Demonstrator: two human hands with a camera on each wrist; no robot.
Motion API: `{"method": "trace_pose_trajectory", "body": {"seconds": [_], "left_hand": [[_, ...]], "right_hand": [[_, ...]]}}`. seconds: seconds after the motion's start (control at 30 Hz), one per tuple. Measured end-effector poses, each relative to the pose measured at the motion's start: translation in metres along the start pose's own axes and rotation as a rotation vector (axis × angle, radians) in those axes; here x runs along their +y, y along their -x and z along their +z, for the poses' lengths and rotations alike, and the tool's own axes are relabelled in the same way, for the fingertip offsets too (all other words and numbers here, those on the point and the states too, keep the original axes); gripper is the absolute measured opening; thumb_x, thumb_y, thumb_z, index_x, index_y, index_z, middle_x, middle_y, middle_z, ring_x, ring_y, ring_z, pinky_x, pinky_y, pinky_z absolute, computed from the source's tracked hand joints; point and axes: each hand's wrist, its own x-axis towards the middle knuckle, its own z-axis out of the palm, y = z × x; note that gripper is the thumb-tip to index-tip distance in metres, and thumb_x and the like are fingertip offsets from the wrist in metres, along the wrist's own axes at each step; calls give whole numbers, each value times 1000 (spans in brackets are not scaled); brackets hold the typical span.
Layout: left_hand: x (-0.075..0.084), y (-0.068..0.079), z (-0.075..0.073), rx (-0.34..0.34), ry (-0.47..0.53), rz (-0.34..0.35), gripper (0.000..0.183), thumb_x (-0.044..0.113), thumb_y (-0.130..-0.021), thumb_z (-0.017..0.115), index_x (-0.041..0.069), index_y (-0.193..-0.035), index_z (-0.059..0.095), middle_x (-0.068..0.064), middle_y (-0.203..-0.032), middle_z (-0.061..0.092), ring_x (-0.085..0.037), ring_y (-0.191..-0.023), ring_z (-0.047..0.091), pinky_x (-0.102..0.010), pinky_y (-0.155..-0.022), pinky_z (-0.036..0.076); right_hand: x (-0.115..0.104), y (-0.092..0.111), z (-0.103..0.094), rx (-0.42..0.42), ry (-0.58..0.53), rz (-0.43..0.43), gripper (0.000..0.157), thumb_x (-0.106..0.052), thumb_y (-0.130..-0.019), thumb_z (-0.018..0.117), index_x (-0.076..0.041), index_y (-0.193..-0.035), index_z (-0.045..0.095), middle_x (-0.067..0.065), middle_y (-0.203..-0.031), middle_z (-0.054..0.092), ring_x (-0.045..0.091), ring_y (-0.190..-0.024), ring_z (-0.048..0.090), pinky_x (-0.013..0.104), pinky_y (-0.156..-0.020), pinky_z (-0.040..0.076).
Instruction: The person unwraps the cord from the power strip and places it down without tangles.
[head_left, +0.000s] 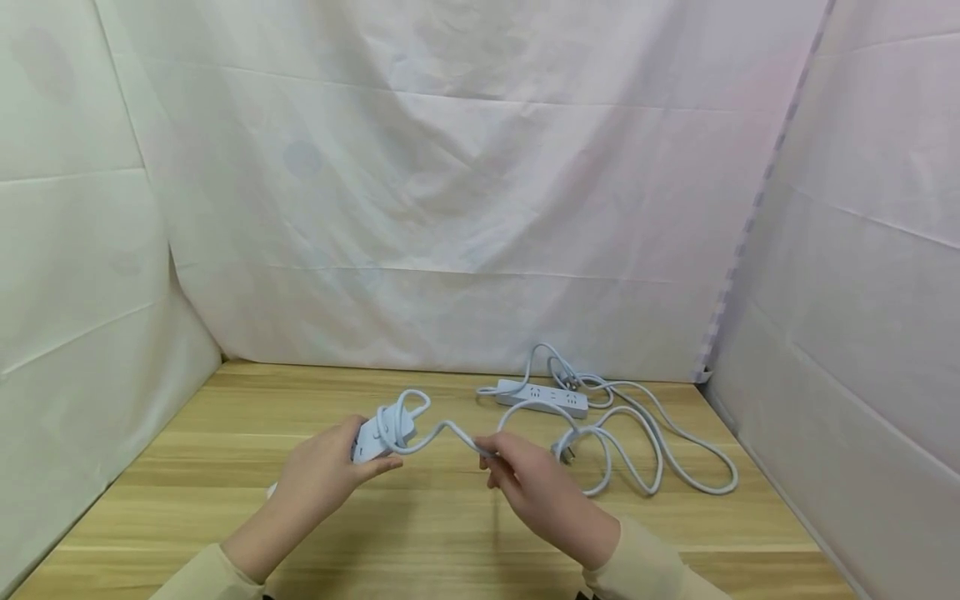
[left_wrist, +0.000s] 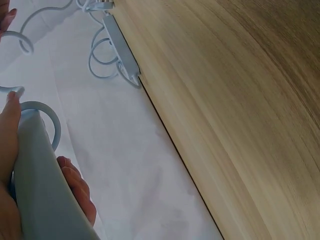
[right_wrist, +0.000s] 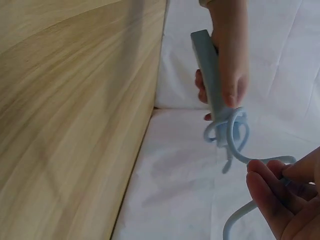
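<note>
My left hand [head_left: 318,471] grips a white power strip [head_left: 367,443], held above the table with its socket face partly covered by the fingers. The strip's cord [head_left: 390,427] is looped around its far end. From that loop the cord runs across to my right hand [head_left: 534,483], which pinches it between thumb and fingers. In the right wrist view, the strip [right_wrist: 207,65] slants down out of the left hand [right_wrist: 232,60], and the cord passes through the right fingertips [right_wrist: 262,182]. The left wrist view has the strip's plain casing [left_wrist: 45,185] between thumb and fingers.
A second white power strip [head_left: 543,398] lies at the back of the wooden table [head_left: 247,433], its cord [head_left: 720,467] spread in loose loops to the right. One plug [head_left: 564,452] is near my right hand, another [head_left: 568,382] behind the strip. White cloth [head_left: 450,208] encloses the table.
</note>
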Motion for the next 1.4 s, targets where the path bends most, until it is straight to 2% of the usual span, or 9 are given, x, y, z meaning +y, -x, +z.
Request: {"method": "trace_pose_trajectory", "body": {"seconds": [0.2, 0.33, 0.53, 0.7, 0.9, 1.0, 1.1, 1.3, 1.4], "left_hand": [[2, 1, 0, -18, -50, -15, 70, 79, -67, 65, 14, -92, 61, 6, -70, 53, -13, -57, 47, -33, -48, 38], [3, 3, -2, -27, -83, -26, 69, 84, -64, 62, 17, -79, 54, 6, -64, 48, -14, -53, 43, -32, -45, 34], [4, 4, -2, -22, -118, -28, 67, 85, -62, 62, 19, -72, 51, 8, -59, 45, -13, -49, 41, -31, -43, 32], [6, 6, -4, -19, -127, 8, 64, 82, -65, 63, 20, -72, 52, 9, -60, 45, -12, -50, 41, -31, -44, 32], [6, 10, -7, 3, -151, 76, 59, 78, -65, 68, 22, -69, 48, 12, -56, 42, -10, -47, 37, -29, -43, 30], [6, 12, -8, 21, -180, 126, 59, 77, -63, 70, 23, -66, 45, 13, -54, 38, -7, -46, 35, -27, -42, 29], [8, 15, -9, 38, -213, 177, 61, 79, -63, 69, 24, -65, 43, 14, -52, 36, -5, -44, 32, -26, -41, 28], [13, 22, -12, 50, -229, 241, 61, 83, -64, 64, 25, -65, 43, 17, -53, 33, -2, -44, 29, -24, -40, 26], [15, 25, -15, 61, -231, 269, 60, 82, -62, 66, 27, -65, 43, 18, -52, 32, -1, -44, 29, -23, -40, 25]], "right_hand": [[-7, -7, -8, 67, 44, -137, 29, 14, -89, 59, 0, -115, 60, 3, -89, 61, 8, -72, 62, 11, -67, 48], [-10, -14, -14, 110, 79, -195, 32, 16, -87, 61, 0, -115, 61, 3, -88, 61, 9, -71, 62, 11, -68, 48], [-8, -22, -24, 174, 134, -255, 36, 20, -82, 64, 0, -112, 62, 6, -92, 63, 12, -76, 63, 14, -73, 48], [-1, -24, -31, 215, 184, -242, 33, 17, -80, 68, -3, -106, 65, 2, -94, 64, 13, -82, 62, 21, -75, 50], [10, -23, -35, 214, 152, -199, 16, -2, -83, 75, -7, -96, 67, 2, -98, 64, 14, -87, 62, 26, -75, 52], [15, -25, -37, 227, 161, -229, 5, -11, -90, 71, -8, -90, 67, 3, -96, 65, 17, -88, 62, 28, -77, 51], [21, -26, -40, 234, 182, -240, 12, -18, -95, 65, -8, -88, 66, 2, -95, 63, 16, -87, 61, 27, -77, 50], [34, -26, -45, 244, 218, -210, 6, -11, -90, 70, -9, -87, 65, 0, -96, 61, 15, -86, 61, 28, -72, 52], [40, -24, -46, 243, 228, -183, 12, -2, -83, 76, -8, -87, 65, 0, -95, 62, 16, -86, 61, 29, -73, 52]]}}
